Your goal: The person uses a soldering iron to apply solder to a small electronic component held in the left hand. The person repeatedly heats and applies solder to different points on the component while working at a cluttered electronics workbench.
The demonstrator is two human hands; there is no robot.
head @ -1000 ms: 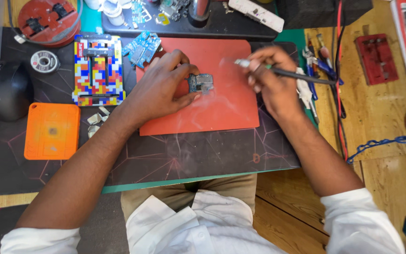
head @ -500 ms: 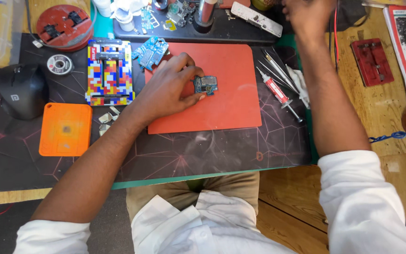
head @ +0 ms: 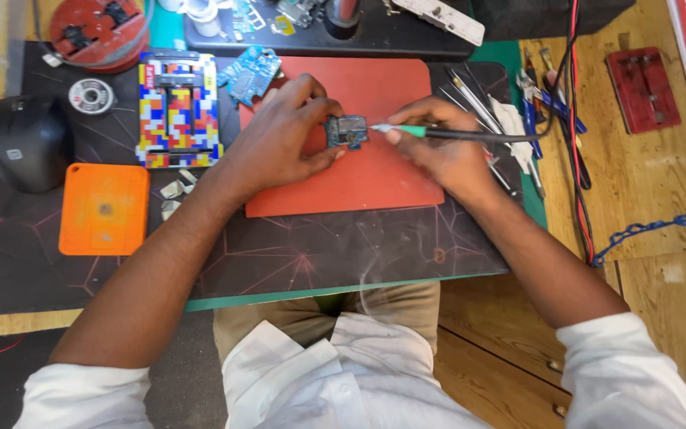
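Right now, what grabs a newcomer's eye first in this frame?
Centre stage: the left hand pins a small circuit board on the red mat, while the right hand holds a soldering iron with its tip at the board's right edge. To the left, a multicoloured block-pattern holder and an orange square pad stand out against the dark desk mat.
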